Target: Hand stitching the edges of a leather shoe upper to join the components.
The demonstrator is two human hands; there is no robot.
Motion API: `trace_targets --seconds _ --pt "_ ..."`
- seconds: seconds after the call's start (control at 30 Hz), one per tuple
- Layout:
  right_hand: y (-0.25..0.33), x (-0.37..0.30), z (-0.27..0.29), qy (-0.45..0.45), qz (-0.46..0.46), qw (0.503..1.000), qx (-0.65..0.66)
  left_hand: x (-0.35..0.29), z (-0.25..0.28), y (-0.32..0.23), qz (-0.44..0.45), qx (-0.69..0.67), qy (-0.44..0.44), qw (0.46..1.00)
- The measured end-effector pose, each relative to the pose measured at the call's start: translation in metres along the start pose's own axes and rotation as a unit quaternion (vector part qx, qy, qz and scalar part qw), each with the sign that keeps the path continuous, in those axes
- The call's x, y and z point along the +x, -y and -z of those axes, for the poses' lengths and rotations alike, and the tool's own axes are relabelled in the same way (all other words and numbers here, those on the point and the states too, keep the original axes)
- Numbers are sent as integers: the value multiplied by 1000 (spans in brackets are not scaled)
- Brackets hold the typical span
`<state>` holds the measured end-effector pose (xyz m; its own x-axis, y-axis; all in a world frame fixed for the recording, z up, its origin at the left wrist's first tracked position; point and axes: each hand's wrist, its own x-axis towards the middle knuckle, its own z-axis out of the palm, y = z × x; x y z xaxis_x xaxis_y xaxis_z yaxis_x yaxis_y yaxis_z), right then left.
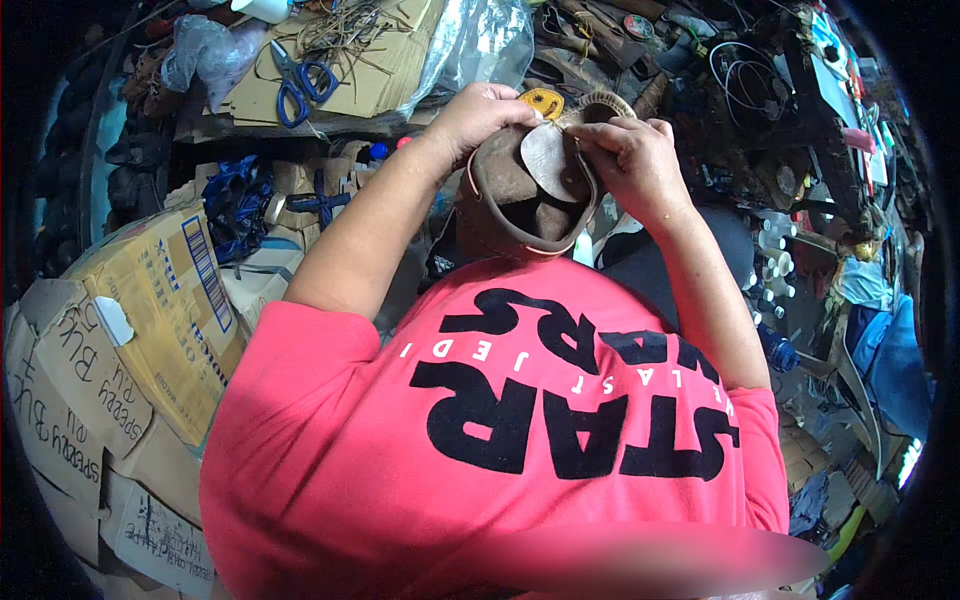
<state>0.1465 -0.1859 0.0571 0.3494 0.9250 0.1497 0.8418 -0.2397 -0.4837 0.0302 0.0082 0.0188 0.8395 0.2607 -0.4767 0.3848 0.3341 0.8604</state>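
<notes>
Held up in front of my chest is a brown leather shoe upper [495, 200], its opening facing me and a paler, rounded tongue [550, 160] inside. My left hand [485, 118] is closed on its far left edge, thumb toward the tongue. Beside the tongue, the fingers of my right hand [632, 160] pinch the far right edge; any thread or needle there is too small to make out. A mustard-yellow piece with dark marks [540, 102] shows between the hands at the upper's far end. Next to it curves a pale ribbed edge [606, 101], partly hidden by my right hand.
Blue-handled scissors [300, 82] lie on stacked tan sheets [385, 70] at the far left, near clear plastic [485, 45]. A yellow-brown carton [160, 310] stands left. Leather scraps [605, 35] and a coiled white wire [745, 75] cover the far right; small white-capped bottles [775, 260] stand right.
</notes>
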Motion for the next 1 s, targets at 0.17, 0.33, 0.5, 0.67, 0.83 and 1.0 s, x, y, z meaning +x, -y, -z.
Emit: trace_targets --seconds 0.17,0.33,0.5,0.67,0.83,1.0 --pt "-4 -1 -1 0 -8 999 49 -1 0 -2 18 -23 8 1000" --pt "2 0 2 20 -5 999 26 -2 2 -4 18 -25 8 999" --pt "2 -5 4 2 -40 994 98 -5 -1 -5 4 -3 37 999" --pt "0 -16 25 -118 -84 967 211 -12 0 -13 -71 198 37 977" --pt "-31 -34 64 -103 -172 975 97 -15 -5 -26 -69 270 71 958" --pt "-57 -54 78 -78 -209 974 -33 -19 -23 -53 -79 407 53 908"
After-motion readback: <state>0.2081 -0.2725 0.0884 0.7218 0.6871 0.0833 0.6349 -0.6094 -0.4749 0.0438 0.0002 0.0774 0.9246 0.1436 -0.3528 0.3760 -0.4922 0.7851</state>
